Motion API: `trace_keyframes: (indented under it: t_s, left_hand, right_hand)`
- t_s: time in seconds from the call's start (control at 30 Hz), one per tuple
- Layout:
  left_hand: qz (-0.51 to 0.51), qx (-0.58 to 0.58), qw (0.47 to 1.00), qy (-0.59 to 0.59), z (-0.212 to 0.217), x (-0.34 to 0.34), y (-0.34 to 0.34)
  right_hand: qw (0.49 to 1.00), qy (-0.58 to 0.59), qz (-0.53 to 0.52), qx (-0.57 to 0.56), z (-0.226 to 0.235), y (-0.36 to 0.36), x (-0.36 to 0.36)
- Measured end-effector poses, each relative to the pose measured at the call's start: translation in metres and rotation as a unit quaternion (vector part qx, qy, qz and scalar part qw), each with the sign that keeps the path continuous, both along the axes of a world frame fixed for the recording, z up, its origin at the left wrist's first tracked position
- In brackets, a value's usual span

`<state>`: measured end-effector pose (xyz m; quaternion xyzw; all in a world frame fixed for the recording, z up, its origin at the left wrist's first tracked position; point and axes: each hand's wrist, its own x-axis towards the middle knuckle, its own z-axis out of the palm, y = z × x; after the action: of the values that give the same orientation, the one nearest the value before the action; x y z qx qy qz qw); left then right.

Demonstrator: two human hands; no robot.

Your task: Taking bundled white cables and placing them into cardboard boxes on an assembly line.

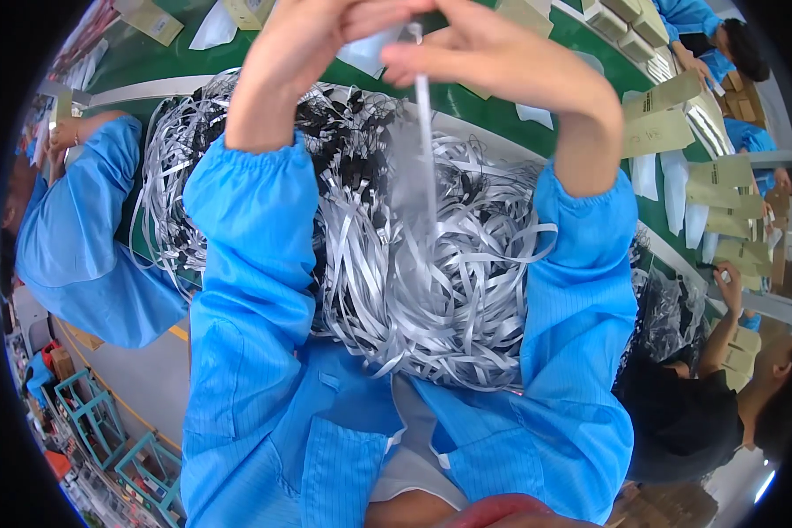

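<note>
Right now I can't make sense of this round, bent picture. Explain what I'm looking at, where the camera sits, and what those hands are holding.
The camera sits on a person's head and looks down, and its wide lens bends straight edges. The two blue sleeves rising from the lower edge are that person's own arms. Their left hand and right hand meet near the top, pinching a thin pale strip that hangs down between them. Below lies a big heap of silvery strips mixed with black pieces, at the edge of a green table carrying tan flat boxes and white bags. Other people in blue work at both sides.
</note>
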<state>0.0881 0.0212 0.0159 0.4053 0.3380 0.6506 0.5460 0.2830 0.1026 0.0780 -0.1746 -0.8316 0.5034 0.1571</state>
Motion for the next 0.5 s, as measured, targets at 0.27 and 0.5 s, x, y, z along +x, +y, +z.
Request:
trace_keyframes:
  t_s: [0.27, 0.5]
  left_hand:
    - [0.36, 0.236, 0.903, -0.024, 0.038, -0.024, -0.022]
    - [0.275, 0.427, 0.855, -0.105, 0.024, -0.095, -0.053]
  right_hand:
    - [0.871, -0.109, 0.388, -0.281, -0.039, -0.014, -0.021]
    - [0.758, -0.204, 0.596, -0.172, -0.034, -0.003, -0.022]
